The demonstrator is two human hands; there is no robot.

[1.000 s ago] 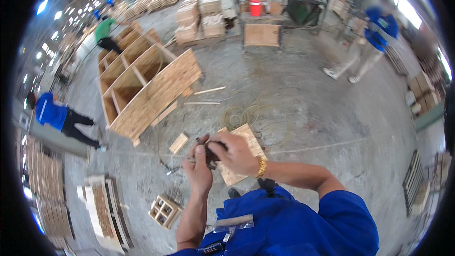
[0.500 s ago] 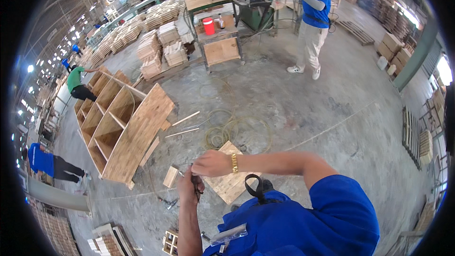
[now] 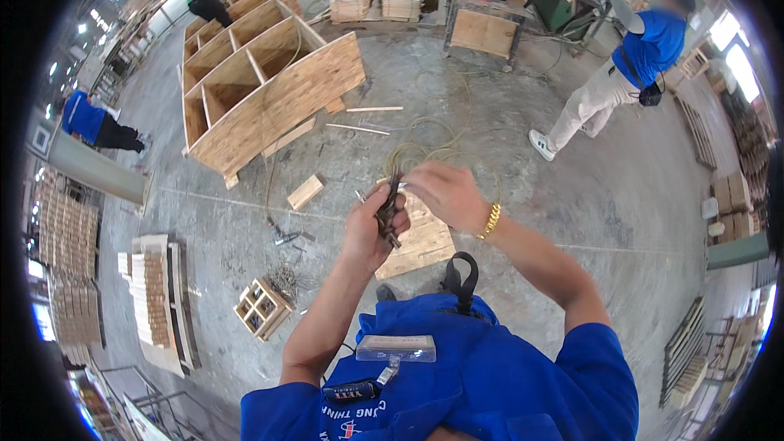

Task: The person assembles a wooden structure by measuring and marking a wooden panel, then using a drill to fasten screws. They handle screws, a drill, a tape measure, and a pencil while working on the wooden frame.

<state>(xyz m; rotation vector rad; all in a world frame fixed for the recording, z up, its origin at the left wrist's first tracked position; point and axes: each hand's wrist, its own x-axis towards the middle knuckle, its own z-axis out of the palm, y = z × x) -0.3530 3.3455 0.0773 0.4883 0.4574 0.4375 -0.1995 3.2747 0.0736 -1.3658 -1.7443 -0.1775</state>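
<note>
the left hand (image 3: 371,227) is wrapped around a dark metal tool (image 3: 390,211), its fingers curled about the middle, with one end rising above the grip and the other poking out below it. the right hand (image 3: 451,194) is just to the right of that tool, fingers bent and pinched toward its upper end; whether they grip or merely touch it, i cannot tell. a gold bracelet (image 3: 489,221) circles the wrist behind the right hand.

beneath both hands, a flat wooden board (image 3: 429,238) lies on the floor (image 3: 539,220). beyond the hands is a loosely coiled hose (image 3: 425,149), and past it to the left lie two thin wooden strips (image 3: 358,128). left of the left hand are a small wooden block (image 3: 305,193) and, farther left and a little nearer the body, a powered hand tool (image 3: 282,235). a small wooden crate with compartments (image 3: 263,310) sits lower left of the left hand. well beyond that hand, to its upper left, stands a large wooden shelf frame (image 3: 282,106). a person in a blue shirt (image 3: 653,41) stands far off, up and right of the right hand.
</note>
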